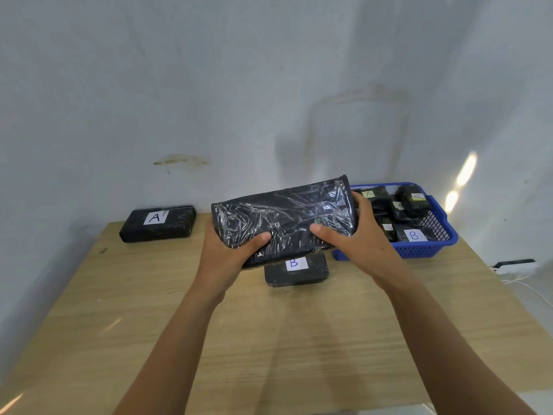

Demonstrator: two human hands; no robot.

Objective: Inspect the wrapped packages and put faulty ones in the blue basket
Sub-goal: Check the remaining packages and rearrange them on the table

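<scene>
A large black package [284,214] wrapped in crinkled clear film is held up above the wooden table [179,310], its unlabelled face toward me. My left hand [230,250] grips its lower left edge, thumb on the front. My right hand [356,235] grips its right end, thumb on the front and fingers behind. Below it on the table lies a black package labelled B [296,274]. Another black package labelled A [157,223] lies at the table's far left. The blue basket [431,250] stands at the far right and holds several black packages labelled A or B.
A pale wall rises right behind the table. A white power strip [514,266] with a cable lies on the floor beyond the table's right edge. Bare wood stretches across the near half of the table.
</scene>
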